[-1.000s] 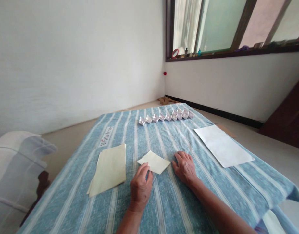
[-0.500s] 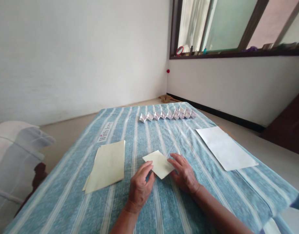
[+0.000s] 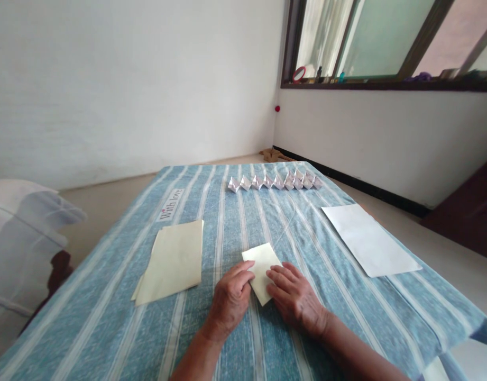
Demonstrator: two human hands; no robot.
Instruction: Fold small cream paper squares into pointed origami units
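Small folded piece of cream paper [image 3: 263, 264], four-sided, flat on the blue-and-white striped tablecloth [image 3: 211, 222], near the middle of the person's side. Hands apart, one at each side of it. Left hand [image 3: 229, 299]: fingertips on the left edge; pinching or merely resting, I cannot tell. Right hand [image 3: 296, 299]: palm down, fingers lightly bent over the right edge; thumb hidden, grip unclear. To the left, a loose stack of larger cream paper sheets [image 3: 172, 262]; beyond that, printed lettering, "With love" [image 3: 172, 205]. To the right, a white rectangular sheet [image 3: 370, 241]. Toward the far edge, a row of pointed, silvery folded shapes [image 3: 257, 182].
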